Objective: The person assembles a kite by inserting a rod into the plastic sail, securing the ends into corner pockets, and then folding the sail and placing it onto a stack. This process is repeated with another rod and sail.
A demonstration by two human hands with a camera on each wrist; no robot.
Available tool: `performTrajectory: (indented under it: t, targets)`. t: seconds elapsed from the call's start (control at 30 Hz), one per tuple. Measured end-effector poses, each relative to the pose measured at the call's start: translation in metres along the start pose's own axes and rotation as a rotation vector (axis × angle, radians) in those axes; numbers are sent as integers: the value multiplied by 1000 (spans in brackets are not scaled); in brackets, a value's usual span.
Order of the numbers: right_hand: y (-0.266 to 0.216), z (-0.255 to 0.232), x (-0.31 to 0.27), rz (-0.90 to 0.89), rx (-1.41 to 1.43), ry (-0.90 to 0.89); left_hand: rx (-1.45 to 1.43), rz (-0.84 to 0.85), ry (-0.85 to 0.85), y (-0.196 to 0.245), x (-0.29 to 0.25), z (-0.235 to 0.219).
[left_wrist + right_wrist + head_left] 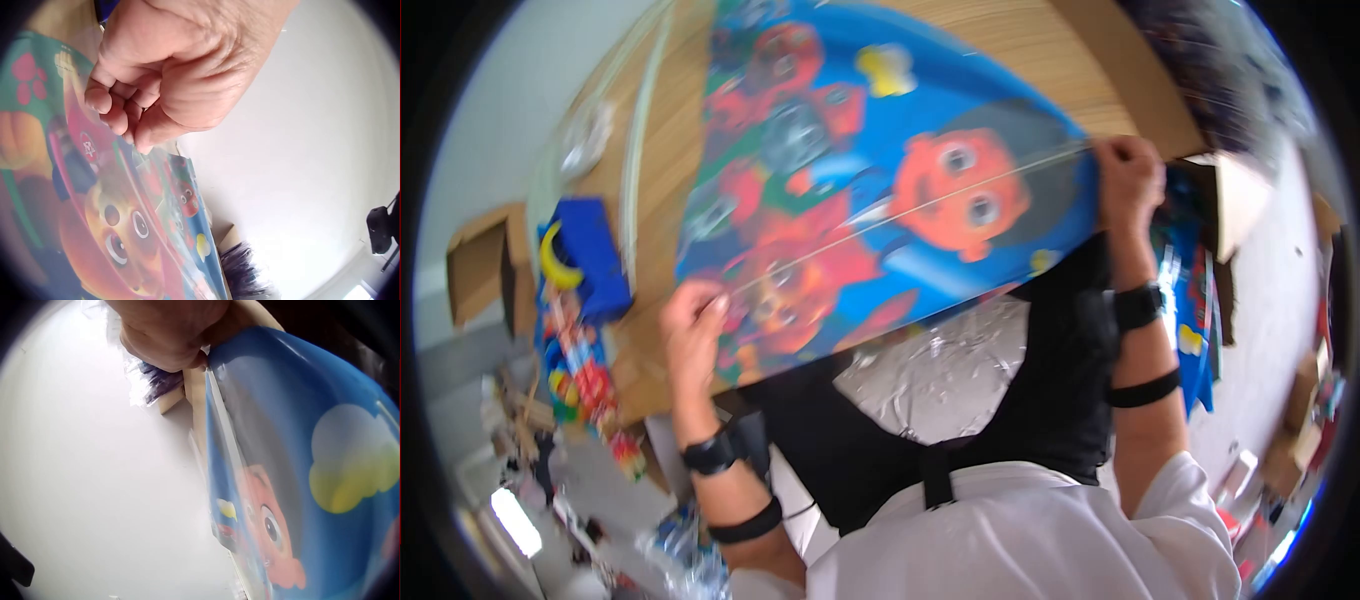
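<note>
A large, glossy blue plastic sheet [850, 180] printed with cartoon figures stretches between both hands in the head view, over the wooden table and the person's lap. A thin pale line [870, 228] crosses it from hand to hand. At its lower left, the left hand [693, 318] pinches it with curled fingers; the left wrist view shows the fingertips [115, 115] bunched at the film. The right hand [1130, 185] grips the far right corner. In the right wrist view, a white strip [226, 422] runs down from that hand's fingertips along the sheet's edge.
A blue box [590, 255] with a yellow crescent stands at the table's left edge, above colourful packages [580, 365]. An opened cardboard box [488, 265] lies beyond. More cartoon-printed blue plastic [1190, 330] hangs by the right arm. Crinkled clear plastic [940, 375] shows between the legs.
</note>
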State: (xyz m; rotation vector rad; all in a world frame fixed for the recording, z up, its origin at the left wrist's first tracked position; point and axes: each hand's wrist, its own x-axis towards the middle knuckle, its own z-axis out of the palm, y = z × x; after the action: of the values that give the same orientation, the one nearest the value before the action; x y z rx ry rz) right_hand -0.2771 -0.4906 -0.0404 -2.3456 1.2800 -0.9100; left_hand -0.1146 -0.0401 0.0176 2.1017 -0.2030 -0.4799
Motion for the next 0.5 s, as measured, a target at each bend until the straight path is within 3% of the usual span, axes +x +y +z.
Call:
performTrajectory:
  t: [0.5]
  targets:
    - [21, 7, 7, -28, 29, -58, 191, -101, 142, -3, 10, 17]
